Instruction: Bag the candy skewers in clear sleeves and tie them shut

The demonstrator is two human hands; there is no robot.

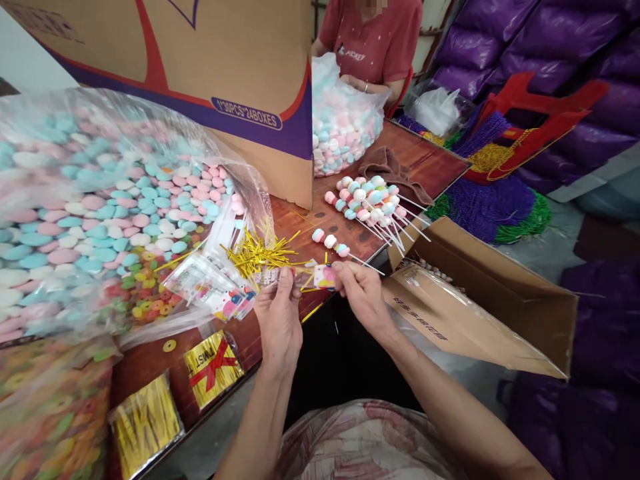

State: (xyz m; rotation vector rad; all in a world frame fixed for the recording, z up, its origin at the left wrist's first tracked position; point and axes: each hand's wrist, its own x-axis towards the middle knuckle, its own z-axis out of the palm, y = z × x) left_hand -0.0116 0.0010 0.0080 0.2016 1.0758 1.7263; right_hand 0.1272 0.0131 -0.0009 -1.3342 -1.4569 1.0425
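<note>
Printed bag [320,276] pinched, both hands, over wooden table [430,167].

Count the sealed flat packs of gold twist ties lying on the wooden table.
2. One gold pack with a red ribbon print lies near the table edge, below the left hand. A plain gold pack lies left of it, nearer the camera. Others may be hidden under the bags.

Co-worker's face [373,7] blurred, cardboard box [200,60] cut off at top, candy bag [30,220] blurred at left edge
</note>
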